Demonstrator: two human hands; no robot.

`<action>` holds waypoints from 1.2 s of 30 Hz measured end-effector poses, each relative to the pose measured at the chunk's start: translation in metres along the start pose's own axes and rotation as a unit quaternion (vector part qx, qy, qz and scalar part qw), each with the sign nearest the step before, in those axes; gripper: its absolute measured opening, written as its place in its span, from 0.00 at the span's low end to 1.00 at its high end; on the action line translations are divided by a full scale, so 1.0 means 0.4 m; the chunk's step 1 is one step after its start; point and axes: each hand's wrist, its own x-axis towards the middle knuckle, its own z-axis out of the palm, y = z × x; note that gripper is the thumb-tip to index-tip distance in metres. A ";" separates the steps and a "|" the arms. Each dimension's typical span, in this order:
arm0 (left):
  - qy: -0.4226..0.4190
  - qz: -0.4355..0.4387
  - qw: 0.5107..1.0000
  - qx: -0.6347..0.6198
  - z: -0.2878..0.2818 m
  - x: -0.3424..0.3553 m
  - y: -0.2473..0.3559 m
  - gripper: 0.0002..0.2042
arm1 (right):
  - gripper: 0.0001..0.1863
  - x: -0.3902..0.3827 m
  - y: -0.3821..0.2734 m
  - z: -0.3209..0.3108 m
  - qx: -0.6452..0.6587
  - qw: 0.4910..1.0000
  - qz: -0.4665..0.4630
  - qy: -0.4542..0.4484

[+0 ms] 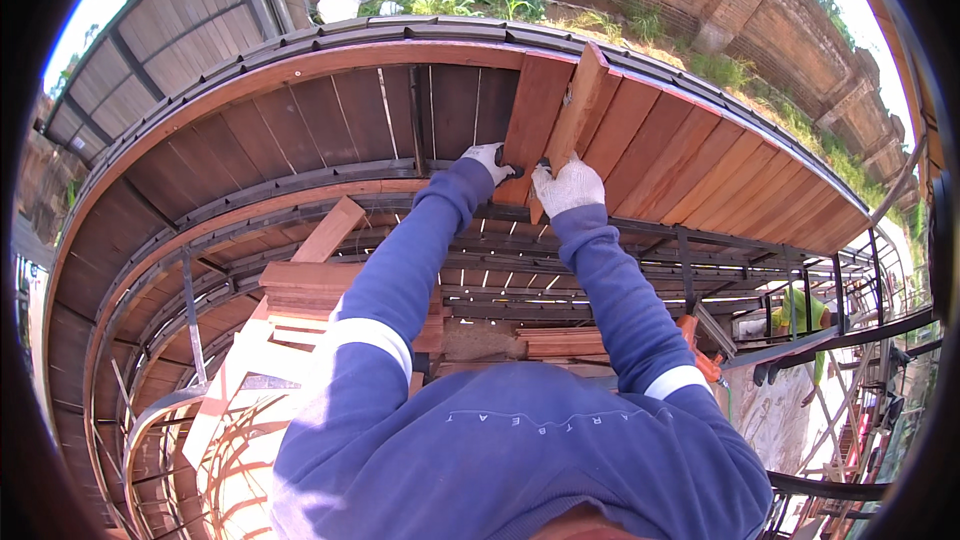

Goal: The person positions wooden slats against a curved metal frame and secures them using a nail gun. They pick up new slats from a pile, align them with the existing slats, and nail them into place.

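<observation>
Cloth-gloved right hand (572,186) pinches long wooden plank (578,100); left hand (489,160), grip unclear, touches flat reddish board (537,100)

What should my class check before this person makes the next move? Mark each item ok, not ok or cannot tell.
1. Hands gloved: ok; left hand and right hand both are.
2. Plank held: ok; the right hand grips it near its lower end.
3. Plank lying flat: not ok; it is tilted up above the row of boards.
4. Flat board left of it fastened: cannot tell; no fixings show clearly.
5. Orange tool in hand: not ok; it lies near the right sleeve.
</observation>
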 end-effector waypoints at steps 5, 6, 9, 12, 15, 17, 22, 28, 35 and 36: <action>-0.028 -0.015 0.999 0.042 -0.018 -0.005 0.019 0.22 | 0.29 0.005 0.009 0.022 0.015 1.000 0.004 -0.004; -0.032 -0.021 0.998 0.053 -0.026 -0.003 0.016 0.22 | 0.29 0.005 -0.004 0.009 0.018 1.000 0.003 -0.011; -0.049 -0.016 0.996 0.075 -0.032 -0.002 0.027 0.23 | 0.27 0.007 0.034 0.032 0.030 0.999 -0.028 0.027; -0.078 -0.022 0.993 0.084 -0.049 -0.005 0.062 0.23 | 0.24 -0.002 0.029 0.029 0.059 0.997 -0.017 0.046; -0.073 -0.038 0.993 0.089 -0.057 -0.019 0.054 0.21 | 0.21 -0.008 -0.004 0.030 0.076 0.995 -0.017 0.064; -0.059 -0.028 0.994 0.087 -0.048 -0.017 0.049 0.21 | 0.21 -0.008 0.000 0.048 0.063 0.995 -0.003 0.080; -0.069 -0.011 0.995 0.077 -0.040 -0.009 0.034 0.21 | 0.21 -0.003 0.025 0.072 0.101 0.991 -0.009 0.086; -0.064 0.000 0.996 0.055 -0.053 -0.022 0.031 0.23 | 0.21 0.002 0.038 0.083 0.090 0.991 -0.036 0.091; -0.002 0.010 0.998 0.064 -0.070 -0.014 0.070 0.22 | 0.22 -0.006 0.019 0.064 0.095 0.993 -0.001 0.073; 0.000 0.005 0.997 0.076 -0.071 -0.013 0.073 0.22 | 0.23 -0.009 0.005 0.056 0.093 0.994 0.012 0.057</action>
